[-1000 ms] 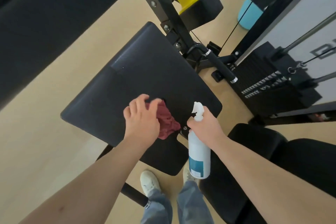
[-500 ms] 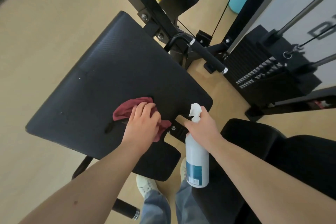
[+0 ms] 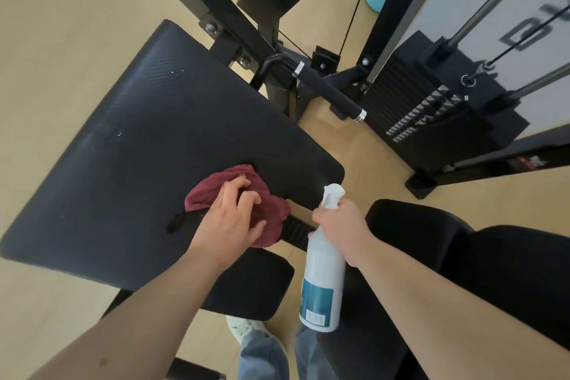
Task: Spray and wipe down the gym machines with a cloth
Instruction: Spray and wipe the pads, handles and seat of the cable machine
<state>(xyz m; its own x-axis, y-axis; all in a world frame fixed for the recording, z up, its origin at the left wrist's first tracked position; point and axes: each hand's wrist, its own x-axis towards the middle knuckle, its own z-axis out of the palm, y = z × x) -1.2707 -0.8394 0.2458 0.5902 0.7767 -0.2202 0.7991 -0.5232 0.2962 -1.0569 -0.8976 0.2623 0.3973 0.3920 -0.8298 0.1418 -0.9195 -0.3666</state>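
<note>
Apparently mid-wipe, the left hand (image 3: 229, 220) bunches the cloth (image 3: 209, 190) on the bench (image 3: 154, 139), the right hand (image 3: 342, 222) grips the spray bottle (image 3: 324, 284); the weight stack (image 3: 431, 108) seems not yet wiped.

Got a crumpled dark red cloth (image 3: 274, 219) sitting at the near right edge of the big black pad (image 3: 169, 148), bunched under the left hand (image 3: 234, 219). Also a white spray bottle (image 3: 324, 281), teal label, nozzle up, gripped in the right hand (image 3: 339, 225) just beside the pad.
</note>
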